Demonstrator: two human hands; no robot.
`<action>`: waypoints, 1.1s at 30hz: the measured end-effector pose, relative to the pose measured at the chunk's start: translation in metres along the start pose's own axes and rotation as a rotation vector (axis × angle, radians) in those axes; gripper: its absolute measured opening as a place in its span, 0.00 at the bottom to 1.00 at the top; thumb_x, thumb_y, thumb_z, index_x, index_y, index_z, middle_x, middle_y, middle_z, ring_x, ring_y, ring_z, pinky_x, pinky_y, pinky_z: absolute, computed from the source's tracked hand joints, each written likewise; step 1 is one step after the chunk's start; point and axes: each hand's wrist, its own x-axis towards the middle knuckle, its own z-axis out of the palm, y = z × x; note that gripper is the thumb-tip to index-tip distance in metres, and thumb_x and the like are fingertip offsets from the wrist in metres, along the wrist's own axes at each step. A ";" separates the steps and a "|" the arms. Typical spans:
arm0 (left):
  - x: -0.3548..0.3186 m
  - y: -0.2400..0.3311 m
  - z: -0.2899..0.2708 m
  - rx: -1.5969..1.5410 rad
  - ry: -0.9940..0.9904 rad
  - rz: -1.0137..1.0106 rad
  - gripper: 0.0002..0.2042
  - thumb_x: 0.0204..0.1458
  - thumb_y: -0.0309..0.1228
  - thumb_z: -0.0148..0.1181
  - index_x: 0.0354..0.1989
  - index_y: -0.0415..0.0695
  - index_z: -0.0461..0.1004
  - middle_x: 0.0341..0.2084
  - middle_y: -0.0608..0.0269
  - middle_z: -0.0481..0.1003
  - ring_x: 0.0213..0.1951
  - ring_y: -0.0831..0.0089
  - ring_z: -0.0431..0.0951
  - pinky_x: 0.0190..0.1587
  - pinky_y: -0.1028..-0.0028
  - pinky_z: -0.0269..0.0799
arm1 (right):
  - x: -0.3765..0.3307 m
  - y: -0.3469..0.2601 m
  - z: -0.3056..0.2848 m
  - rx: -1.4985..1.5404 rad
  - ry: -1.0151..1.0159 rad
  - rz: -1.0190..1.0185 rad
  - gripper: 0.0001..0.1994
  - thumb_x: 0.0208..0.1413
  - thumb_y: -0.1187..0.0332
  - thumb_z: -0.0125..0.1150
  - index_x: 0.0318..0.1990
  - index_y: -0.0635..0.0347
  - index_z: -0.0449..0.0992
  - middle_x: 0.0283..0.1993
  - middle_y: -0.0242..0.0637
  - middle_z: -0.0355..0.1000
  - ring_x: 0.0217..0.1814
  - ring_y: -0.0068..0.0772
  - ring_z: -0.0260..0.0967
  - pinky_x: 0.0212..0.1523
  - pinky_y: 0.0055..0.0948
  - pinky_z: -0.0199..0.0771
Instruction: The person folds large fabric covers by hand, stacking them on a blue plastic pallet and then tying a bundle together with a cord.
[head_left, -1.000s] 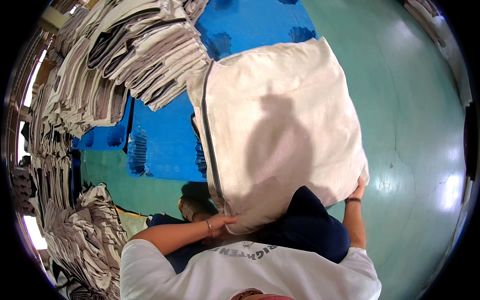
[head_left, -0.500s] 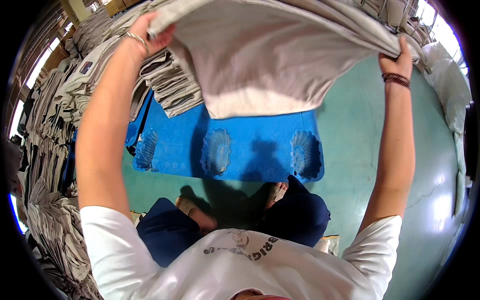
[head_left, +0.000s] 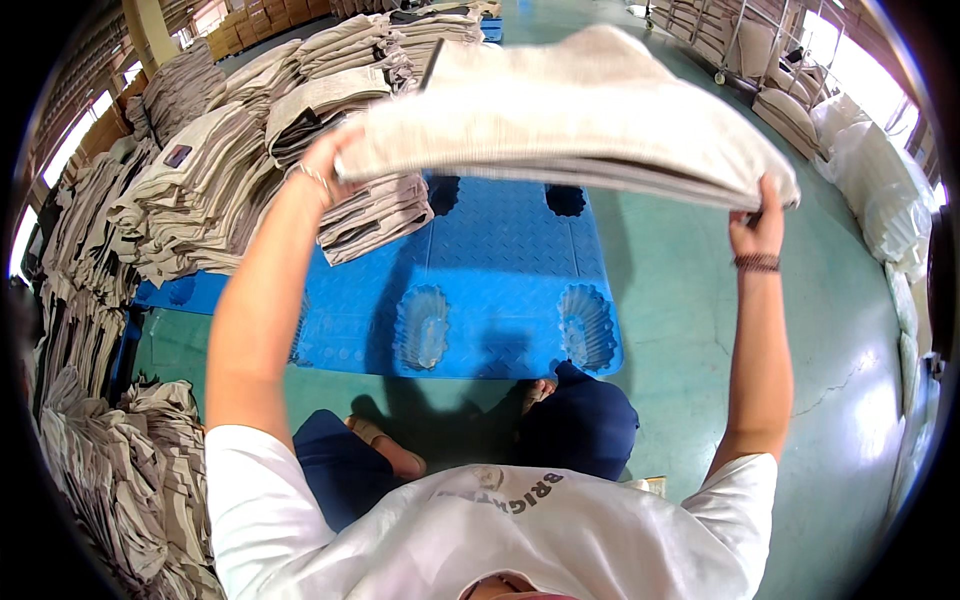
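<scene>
A beige folded cloth [head_left: 580, 120] is stretched between my two hands, held up in the air with its far part blurred by motion. My left hand [head_left: 335, 165] is closed on its near left corner. At the near right corner, my right hand [head_left: 758, 218] grips the fabric between thumb and fingers. Below the cloth lies a blue plastic pallet [head_left: 500, 250] with ribbed hollows. On its left part sits a stack of folded beige cloths [head_left: 375, 215], just beneath my left hand.
Tall piles of folded beige cloth [head_left: 195, 205] stand to the left, with a looser heap [head_left: 120, 490] nearer me. At the far right are a wheeled metal rack [head_left: 745, 40] and clear plastic-wrapped bundles [head_left: 870, 170]. The green floor [head_left: 680, 330] surrounds the pallet.
The cloth hung open with its lower edge down; now it billows upward in a folded shape. Both hands have come lower and closer together, uncovering more of the pallet and the piles.
</scene>
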 end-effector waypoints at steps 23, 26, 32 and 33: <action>-0.112 -0.243 -0.104 -0.042 -0.110 -0.765 0.20 0.41 0.30 0.53 0.46 0.41 0.62 0.41 0.59 0.68 0.43 0.65 0.68 0.46 0.65 0.62 | -0.174 0.139 -0.232 -0.154 0.678 0.626 0.10 0.36 0.61 0.55 0.22 0.53 0.61 0.15 0.28 0.54 0.13 0.23 0.49 0.14 0.26 0.54; -0.092 -0.200 -0.070 -0.179 -0.146 -0.512 0.18 0.41 0.29 0.51 0.44 0.39 0.63 0.40 0.57 0.68 0.42 0.64 0.69 0.46 0.64 0.64 | -0.131 0.119 -0.186 0.031 0.399 0.472 0.12 0.40 0.61 0.50 0.34 0.54 0.67 0.35 0.30 0.67 0.38 0.31 0.64 0.39 0.34 0.65; -0.004 -0.054 -0.019 -0.164 0.037 -0.060 0.13 0.42 0.34 0.50 0.37 0.44 0.68 0.34 0.64 0.71 0.36 0.70 0.70 0.38 0.71 0.66 | 0.045 0.068 -0.045 -0.020 0.268 0.298 0.08 0.42 0.66 0.55 0.23 0.51 0.60 0.18 0.26 0.58 0.14 0.19 0.51 0.11 0.17 0.52; -0.001 -0.027 -0.010 -0.132 0.092 0.034 0.12 0.42 0.35 0.51 0.36 0.46 0.68 0.32 0.66 0.71 0.35 0.71 0.69 0.38 0.71 0.65 | 0.047 0.053 -0.009 0.010 0.237 0.228 0.09 0.41 0.67 0.55 0.24 0.51 0.60 0.18 0.26 0.58 0.13 0.18 0.51 0.11 0.16 0.51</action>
